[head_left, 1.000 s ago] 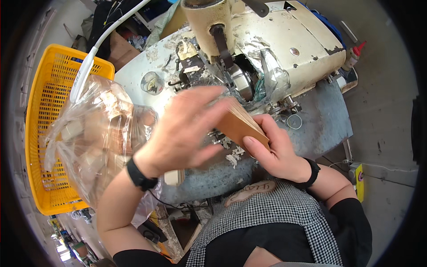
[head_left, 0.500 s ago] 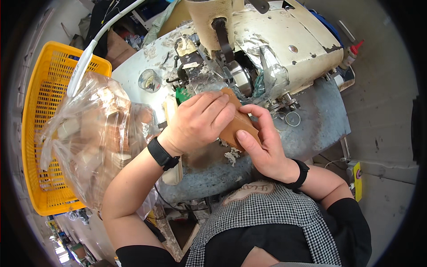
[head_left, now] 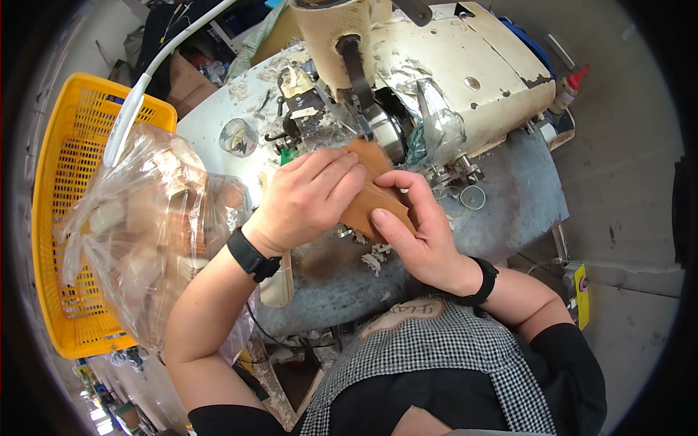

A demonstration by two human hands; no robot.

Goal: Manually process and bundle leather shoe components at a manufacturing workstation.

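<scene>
A flat piece of brown leather (head_left: 374, 202) is held in both my hands in front of the machine's metal wheel (head_left: 387, 132). My left hand (head_left: 305, 195) lies over its left side, fingers closed together on it. The lower right end is pinched by my right hand (head_left: 427, 243), the thumb on top and the other fingers partly hidden behind. The leather's far end reaches up to the working parts of the cream-coloured machine (head_left: 436, 51), which looks like a leather skiving machine. I cannot see exactly where the leather touches it.
On the left, a yellow plastic basket (head_left: 45, 218) stands beside a clear plastic bag (head_left: 145, 283) of brown pieces. A clear cup (head_left: 238, 138) and scattered shavings (head_left: 376, 258) lie on the worn metal table (head_left: 527, 192). A white lamp arm (head_left: 134, 109) hangs above the basket; a red-capped bottle (head_left: 569, 91) stands far right.
My left hand has shifted slightly left, and more of the leather shows between my hands. The whole view has moved a little too. Both hands keep hold of the leather.
</scene>
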